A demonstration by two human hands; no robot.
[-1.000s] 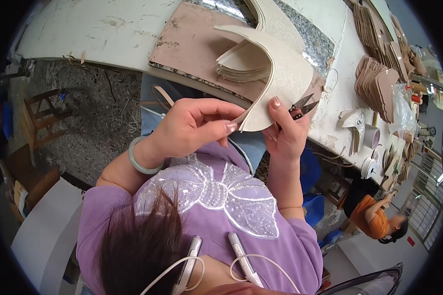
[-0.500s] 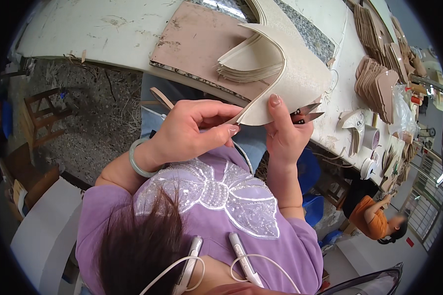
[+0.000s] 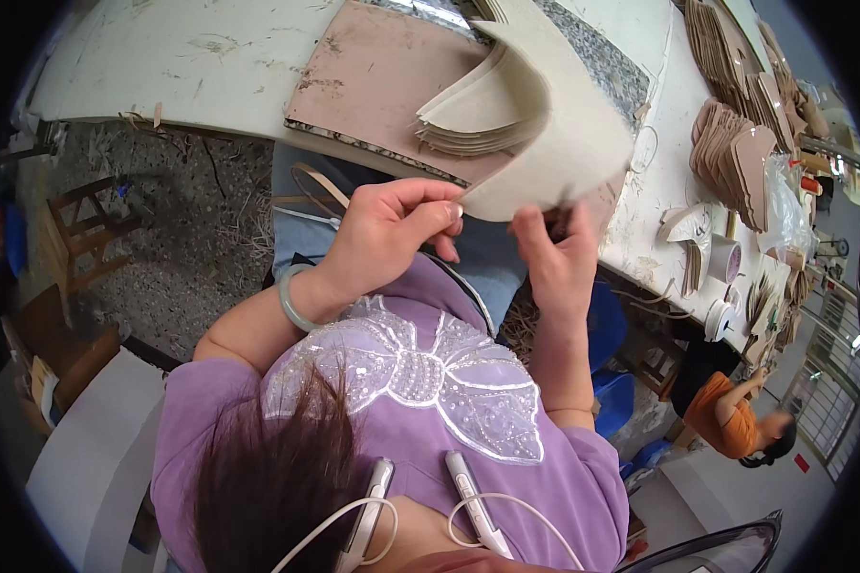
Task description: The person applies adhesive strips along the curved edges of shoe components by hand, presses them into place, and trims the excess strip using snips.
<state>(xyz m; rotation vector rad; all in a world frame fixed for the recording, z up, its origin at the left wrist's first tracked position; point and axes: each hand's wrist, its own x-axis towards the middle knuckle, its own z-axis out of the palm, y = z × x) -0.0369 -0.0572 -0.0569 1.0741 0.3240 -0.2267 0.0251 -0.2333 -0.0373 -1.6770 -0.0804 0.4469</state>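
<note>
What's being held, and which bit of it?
The left grip pinches a cream piece by its lower-left corner. The right grip holds a dark tool, too blurred to tell by which part.

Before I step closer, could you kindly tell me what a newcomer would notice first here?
Probably the large pale curved sheet at upper centre, its lower left corner pinched by the left hand. Next might come the glittering bow on the purple top at lower centre, then the stacked pinkish-brown pieces on the table at right.
</note>
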